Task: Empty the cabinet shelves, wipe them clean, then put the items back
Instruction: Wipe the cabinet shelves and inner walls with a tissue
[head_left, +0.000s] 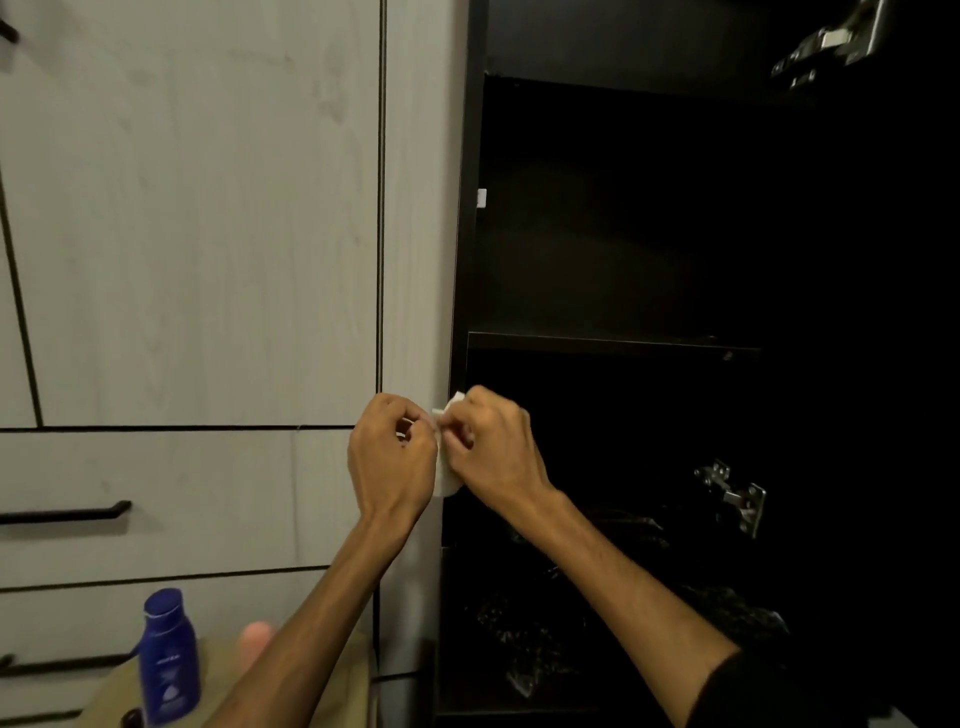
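Both hands meet before the dark open cabinet (623, 234), the left hand (392, 457) and right hand (493, 449) each pinching a small white wipe (448, 475) between curled fingers. Behind, the shelf (613, 343) is dark. A blue bottle (169, 660) stands near left on the desk (109, 696).

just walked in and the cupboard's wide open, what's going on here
A person is standing at the open dark cabinet, whose two upper shelves look bare. Both hands meet in front of it: the left hand and right hand pinch a small white cloth or tissue between them, seemingly folding it. A blue plastic lotion bottle stands on a tan surface at lower left. Dark crumpled items sit lower in the cabinet.
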